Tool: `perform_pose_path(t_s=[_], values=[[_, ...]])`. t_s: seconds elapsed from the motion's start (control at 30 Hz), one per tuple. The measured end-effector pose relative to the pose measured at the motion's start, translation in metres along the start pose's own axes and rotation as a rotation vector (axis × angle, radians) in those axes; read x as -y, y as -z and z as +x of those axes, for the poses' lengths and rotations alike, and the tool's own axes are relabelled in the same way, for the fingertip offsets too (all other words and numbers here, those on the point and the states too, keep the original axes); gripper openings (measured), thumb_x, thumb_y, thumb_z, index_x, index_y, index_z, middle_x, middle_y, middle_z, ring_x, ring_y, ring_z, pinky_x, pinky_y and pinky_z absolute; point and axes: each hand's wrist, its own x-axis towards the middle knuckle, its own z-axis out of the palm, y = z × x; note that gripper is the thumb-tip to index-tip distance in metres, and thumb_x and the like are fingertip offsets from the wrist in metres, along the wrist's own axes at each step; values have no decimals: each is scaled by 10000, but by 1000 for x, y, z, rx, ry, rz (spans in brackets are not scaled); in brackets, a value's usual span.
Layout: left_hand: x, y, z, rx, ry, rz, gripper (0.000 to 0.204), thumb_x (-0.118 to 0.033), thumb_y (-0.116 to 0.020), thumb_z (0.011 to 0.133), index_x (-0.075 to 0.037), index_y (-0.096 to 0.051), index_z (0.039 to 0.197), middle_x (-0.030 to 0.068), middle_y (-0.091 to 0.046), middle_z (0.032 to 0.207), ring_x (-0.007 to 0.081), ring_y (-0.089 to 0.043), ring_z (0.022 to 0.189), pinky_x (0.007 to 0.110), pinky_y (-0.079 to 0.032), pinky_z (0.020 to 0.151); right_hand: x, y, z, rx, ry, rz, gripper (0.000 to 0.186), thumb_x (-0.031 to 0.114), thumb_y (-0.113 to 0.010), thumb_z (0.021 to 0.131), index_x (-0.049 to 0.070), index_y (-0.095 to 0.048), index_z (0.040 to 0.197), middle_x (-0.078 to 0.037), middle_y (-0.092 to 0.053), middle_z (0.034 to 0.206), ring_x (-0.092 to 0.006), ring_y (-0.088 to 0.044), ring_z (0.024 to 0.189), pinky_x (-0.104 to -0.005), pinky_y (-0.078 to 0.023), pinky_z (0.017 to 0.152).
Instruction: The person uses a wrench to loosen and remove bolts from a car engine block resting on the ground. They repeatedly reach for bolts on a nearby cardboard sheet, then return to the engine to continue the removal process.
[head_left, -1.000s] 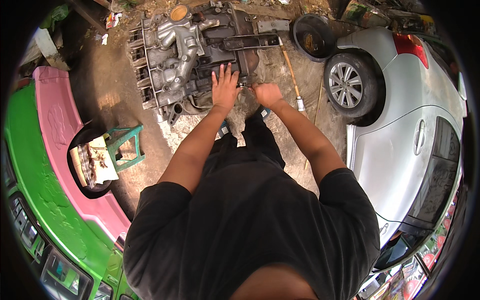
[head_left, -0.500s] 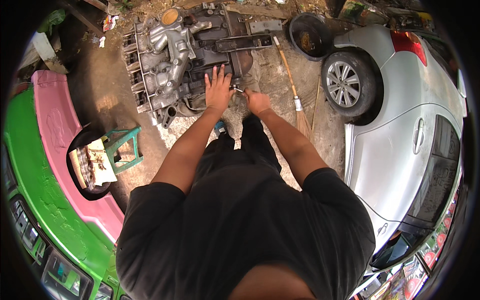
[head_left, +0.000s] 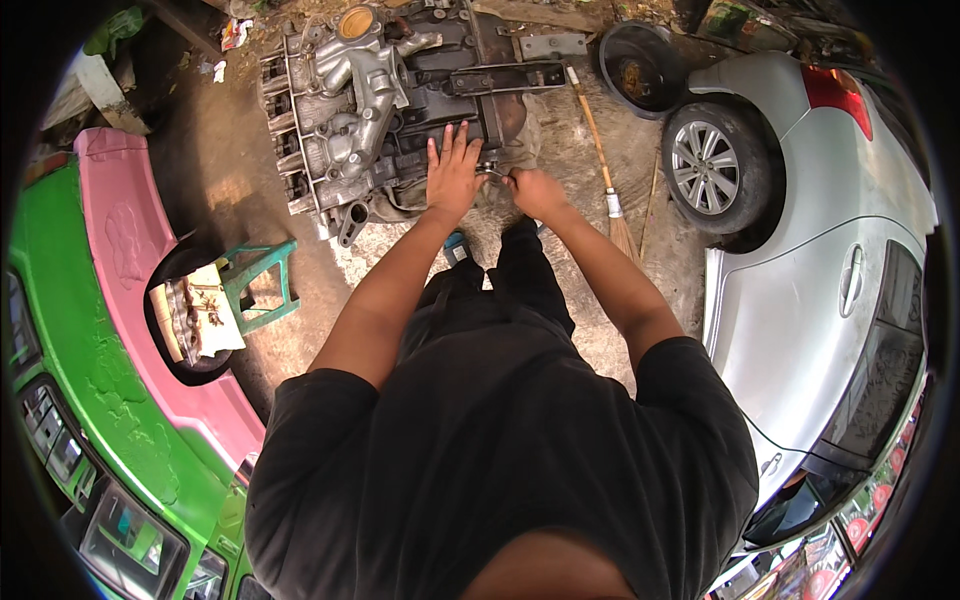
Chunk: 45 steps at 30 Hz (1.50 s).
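Observation:
In front of me an engine block (head_left: 420, 130) lies on the ground, dark on its right part, with a silvery metal manifold (head_left: 372, 110) on its left part. My left hand (head_left: 453, 180) rests flat on the block's near edge, fingers stretched out and pointing away from me. Just to its right, my right hand (head_left: 538, 193) is closed round the handle end of a wrench (head_left: 494, 173). The wrench's head meets the near right edge of the block beside my left hand; what it sits on is too small to make out.
A straw broom (head_left: 596, 140) lies right of the engine, below a black tub (head_left: 643, 70). Further right stands a silver car (head_left: 800, 230). On the left are a green and pink vehicle (head_left: 125, 230), a green stool (head_left: 265, 290) and metal parts on cardboard (head_left: 205, 310).
The whole view has shifted, so the scene sits slightly further right. My left hand stays flat on the block, and my right hand keeps its grip on the wrench.

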Motion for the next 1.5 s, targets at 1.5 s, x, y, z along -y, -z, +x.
perform_pose_path(t_s=[1.5], values=[[0, -8, 3, -41, 13, 46, 684, -337, -752, 822, -141, -449, 1403, 102, -263, 1585, 317, -151, 1503, 560, -113, 1199, 2, -85, -8, -252, -183, 251, 260, 346, -505, 999, 120, -634, 1004, -198, -686, 791, -417, -664, 731, -534, -516, 658]])
